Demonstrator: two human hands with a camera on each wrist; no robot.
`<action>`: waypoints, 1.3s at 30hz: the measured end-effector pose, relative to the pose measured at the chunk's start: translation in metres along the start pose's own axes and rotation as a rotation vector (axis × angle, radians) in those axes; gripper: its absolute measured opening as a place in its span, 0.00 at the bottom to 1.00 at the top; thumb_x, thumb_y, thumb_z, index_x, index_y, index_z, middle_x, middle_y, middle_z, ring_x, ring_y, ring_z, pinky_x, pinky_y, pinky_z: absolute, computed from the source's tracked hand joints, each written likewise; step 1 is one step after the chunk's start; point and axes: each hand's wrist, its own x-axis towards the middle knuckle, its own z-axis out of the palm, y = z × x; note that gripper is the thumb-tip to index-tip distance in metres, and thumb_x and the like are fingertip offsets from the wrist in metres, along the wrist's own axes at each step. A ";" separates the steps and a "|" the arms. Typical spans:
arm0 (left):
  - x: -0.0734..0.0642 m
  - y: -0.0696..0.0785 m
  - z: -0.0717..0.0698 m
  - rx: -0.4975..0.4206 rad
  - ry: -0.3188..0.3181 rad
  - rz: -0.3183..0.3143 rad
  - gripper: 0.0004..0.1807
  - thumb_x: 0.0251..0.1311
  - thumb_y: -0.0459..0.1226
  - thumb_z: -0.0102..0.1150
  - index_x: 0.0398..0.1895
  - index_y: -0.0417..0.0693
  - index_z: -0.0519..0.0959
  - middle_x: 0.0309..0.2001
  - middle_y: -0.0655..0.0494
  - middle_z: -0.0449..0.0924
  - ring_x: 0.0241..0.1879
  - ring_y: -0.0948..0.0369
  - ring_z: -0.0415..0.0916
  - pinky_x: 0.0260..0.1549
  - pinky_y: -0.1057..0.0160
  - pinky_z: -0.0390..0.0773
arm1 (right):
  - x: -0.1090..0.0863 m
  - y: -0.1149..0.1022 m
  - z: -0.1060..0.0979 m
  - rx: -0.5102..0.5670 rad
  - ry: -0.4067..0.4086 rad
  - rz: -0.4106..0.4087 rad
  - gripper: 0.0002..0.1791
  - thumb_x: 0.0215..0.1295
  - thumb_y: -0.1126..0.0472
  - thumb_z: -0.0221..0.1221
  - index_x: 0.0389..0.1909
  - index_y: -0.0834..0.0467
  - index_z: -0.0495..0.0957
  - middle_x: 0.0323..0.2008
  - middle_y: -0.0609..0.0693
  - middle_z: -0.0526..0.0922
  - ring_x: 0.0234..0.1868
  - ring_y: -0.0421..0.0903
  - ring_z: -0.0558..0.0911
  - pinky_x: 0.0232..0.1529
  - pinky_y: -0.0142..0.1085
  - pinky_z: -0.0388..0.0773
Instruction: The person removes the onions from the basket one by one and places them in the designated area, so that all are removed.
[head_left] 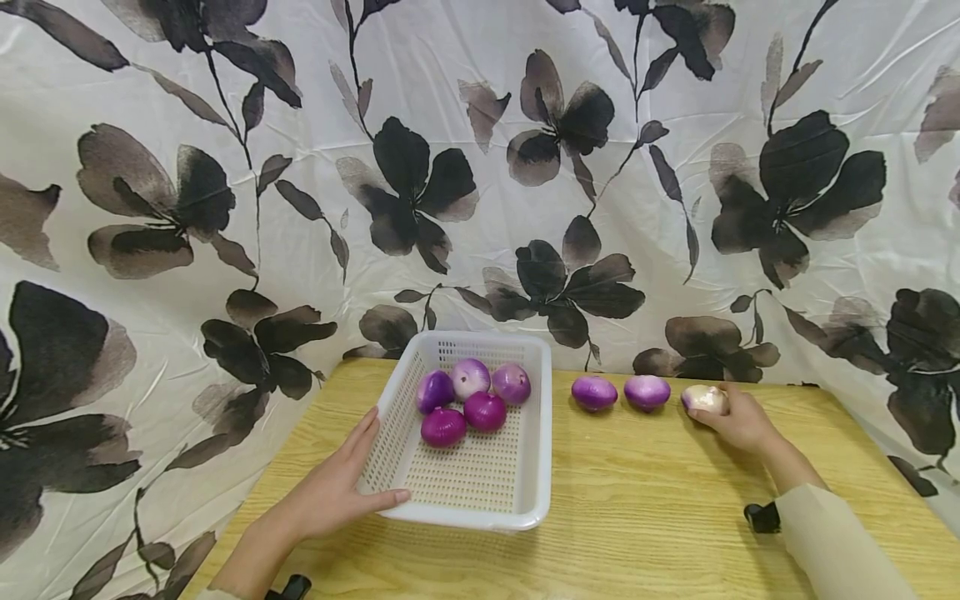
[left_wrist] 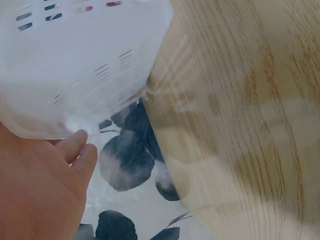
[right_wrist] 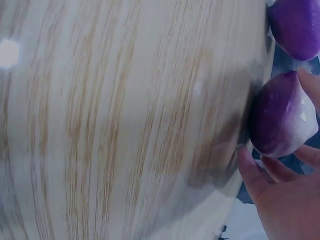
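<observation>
A white plastic basket (head_left: 540,467) stands on the wooden table with several red onions (head_left: 484,412) gathered toward its back. My left hand (head_left: 330,492) rests on the basket's front left corner, fingers straight along the left side and thumb lying over the front rim. In the left wrist view, two fingertips (left_wrist: 77,142) show just below the basket's edge. At the right end of a row near the table's back edge, my right hand (head_left: 742,425) holds a purple and white onion (right_wrist: 282,115) between thumb and fingers. Its pale side faces up in the head view.
Two more red onions (head_left: 595,392) stand in the row between the basket and my right hand. A white cloth with dark flowers (head_left: 412,192) hangs behind the wooden table (head_left: 637,517) and down its left side.
</observation>
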 end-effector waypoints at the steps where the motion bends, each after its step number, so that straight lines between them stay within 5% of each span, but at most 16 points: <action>1: 0.000 0.000 0.000 0.001 0.000 -0.001 0.66 0.54 0.68 0.66 0.82 0.38 0.47 0.84 0.48 0.35 0.78 0.39 0.49 0.69 0.33 0.61 | -0.001 0.000 -0.001 0.002 0.000 -0.003 0.42 0.68 0.54 0.65 0.64 0.84 0.59 0.53 0.85 0.72 0.55 0.78 0.74 0.57 0.67 0.71; 10: 0.000 -0.001 0.001 0.000 -0.005 -0.001 0.67 0.53 0.70 0.64 0.82 0.39 0.46 0.84 0.49 0.34 0.77 0.38 0.50 0.69 0.33 0.61 | -0.013 -0.004 -0.016 -0.014 -0.039 0.013 0.51 0.69 0.49 0.64 0.69 0.87 0.50 0.64 0.89 0.58 0.63 0.84 0.61 0.63 0.74 0.60; 21: 0.002 -0.001 -0.003 0.011 -0.004 0.003 0.68 0.53 0.73 0.61 0.82 0.38 0.45 0.84 0.48 0.35 0.78 0.39 0.49 0.69 0.34 0.62 | -0.027 -0.007 -0.031 -0.039 -0.043 -0.022 0.47 0.70 0.52 0.63 0.68 0.85 0.52 0.61 0.87 0.61 0.55 0.81 0.70 0.53 0.70 0.72; 39: 0.000 -0.002 0.000 -0.002 -0.003 0.003 0.68 0.53 0.73 0.61 0.82 0.38 0.45 0.84 0.49 0.35 0.78 0.39 0.50 0.69 0.35 0.61 | -0.045 -0.051 -0.037 -0.017 0.083 -0.053 0.43 0.70 0.52 0.64 0.69 0.80 0.58 0.60 0.82 0.67 0.56 0.78 0.71 0.52 0.70 0.71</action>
